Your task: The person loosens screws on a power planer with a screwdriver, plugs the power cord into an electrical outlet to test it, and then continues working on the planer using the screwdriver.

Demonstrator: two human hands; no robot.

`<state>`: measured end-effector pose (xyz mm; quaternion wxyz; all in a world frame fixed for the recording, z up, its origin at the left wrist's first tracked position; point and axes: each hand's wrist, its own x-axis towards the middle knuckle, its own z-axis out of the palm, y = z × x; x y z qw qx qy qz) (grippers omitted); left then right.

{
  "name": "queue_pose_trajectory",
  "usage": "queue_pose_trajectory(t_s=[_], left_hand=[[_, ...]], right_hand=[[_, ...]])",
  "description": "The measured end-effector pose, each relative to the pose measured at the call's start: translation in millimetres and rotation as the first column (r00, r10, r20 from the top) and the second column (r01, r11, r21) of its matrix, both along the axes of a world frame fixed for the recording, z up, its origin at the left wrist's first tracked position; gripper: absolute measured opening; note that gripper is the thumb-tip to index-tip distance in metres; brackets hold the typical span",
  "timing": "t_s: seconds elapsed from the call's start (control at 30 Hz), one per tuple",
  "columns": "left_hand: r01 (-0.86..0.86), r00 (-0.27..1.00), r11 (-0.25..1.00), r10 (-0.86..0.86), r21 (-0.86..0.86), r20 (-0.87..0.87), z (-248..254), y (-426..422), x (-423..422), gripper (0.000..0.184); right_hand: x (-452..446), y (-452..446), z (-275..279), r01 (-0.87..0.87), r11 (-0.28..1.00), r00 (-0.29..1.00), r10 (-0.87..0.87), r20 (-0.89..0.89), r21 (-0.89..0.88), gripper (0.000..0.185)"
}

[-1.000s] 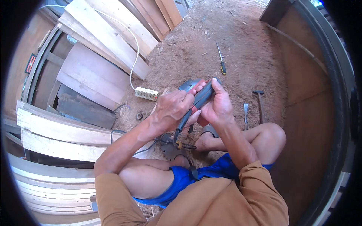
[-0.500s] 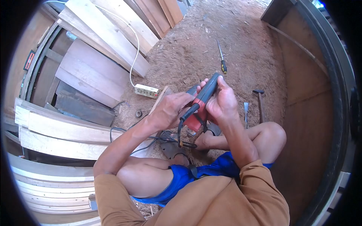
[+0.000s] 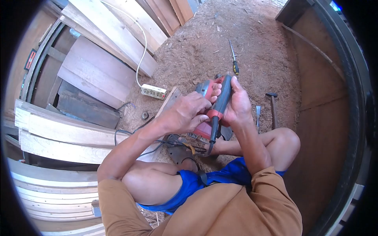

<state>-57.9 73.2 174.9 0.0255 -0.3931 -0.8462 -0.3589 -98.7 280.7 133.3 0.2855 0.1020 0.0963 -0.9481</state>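
A corded power tool [image 3: 224, 93] with a red body and a dark grey handle is held up in front of my shins; its exact kind is unclear. My right hand [image 3: 239, 103] wraps around the handle, the fingertips showing on its far side. My left hand [image 3: 188, 112] is closed on the tool's left side, thumb pressed near the handle's base; the gripped part is partly hidden. From the handle's near end a black cord [image 3: 214, 131] hangs down toward my feet, where more loops lie.
On the sawdust-covered ground lie a screwdriver [image 3: 235, 67], a chisel [image 3: 258, 114] and a hammer [image 3: 274, 110]. A white power strip [image 3: 153, 91] sits left of my hands. Wooden boards [image 3: 71, 139] are stacked along the left, and a large wooden panel [image 3: 323, 118] stands at the right.
The power tool has turned in my hands, so more of its red body and grey round part shows. My left hand has shifted slightly right, against the handle's base.
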Motion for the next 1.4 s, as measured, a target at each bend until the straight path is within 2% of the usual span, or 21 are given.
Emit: queue_pose_trajectory(t_s=[0.13,0.23,0.33,0.63,0.83,0.93,1.03,1.13,1.17,1.27,1.4], left_hand=[[-0.007,1.000,0.999,0.008,0.035,-0.026,1.6,1.4,2.4,0.033],[-0.022,0.999,0.997,0.025,0.078,-0.030,2.1,0.9,1.2,0.034],[-0.086,0.993,0.995,0.080,0.058,0.089,0.0,-4.4,0.8,0.033],[-0.100,0.992,0.993,0.095,0.055,0.089,-8.4,-8.2,3.7,0.031],[-0.078,0.996,0.996,0.077,0.031,0.049,-15.7,-13.5,1.8,0.031],[-0.097,0.987,0.995,0.097,-0.007,0.125,-19.6,-18.7,3.4,0.033],[-0.143,0.982,0.989,0.145,-0.024,0.119,-20.9,-18.1,5.3,0.034],[-0.154,0.984,0.987,0.158,-0.053,0.085,-28.9,-18.4,-5.6,0.030],[-0.151,0.984,0.988,0.154,-0.039,0.092,-30.1,-18.0,-5.8,0.029],[-0.178,0.948,0.983,0.181,-0.033,0.261,-39.9,-17.3,-4.2,0.027],[-0.157,0.957,0.978,0.184,-0.135,0.226,-39.2,-23.5,0.1,0.034]], right_hand=[[-0.8,-1.5,-0.1,-0.026,0.998,0.999,0.024,-0.028,-0.064,0.051],[-1.9,-2.6,1.7,-0.051,0.995,0.999,0.051,-0.009,-0.086,0.045],[-3.9,-5.4,0.9,0.003,0.999,0.999,-0.001,0.040,-0.048,0.049],[-0.7,-7.9,-0.5,-0.084,0.989,0.993,0.094,0.077,-0.124,0.054],[-3.1,-10.5,-8.1,-0.022,1.000,0.999,0.022,0.042,-0.008,0.048],[-5.0,-9.5,-16.0,0.029,0.999,0.998,-0.031,0.059,0.030,0.049],[-7.7,-7.7,-17.5,0.029,1.000,0.997,-0.029,0.069,0.000,0.050],[-4.9,-17.3,-2.1,0.078,0.981,0.987,-0.101,0.126,0.180,0.053],[-5.5,-19.0,-0.3,0.087,0.969,0.981,-0.124,0.152,0.233,0.048],[-9.1,-19.0,-4.0,0.019,0.949,0.984,-0.073,0.160,0.315,0.039],[-6.8,-16.8,-19.6,0.019,0.967,0.987,-0.058,0.148,0.253,0.032]])
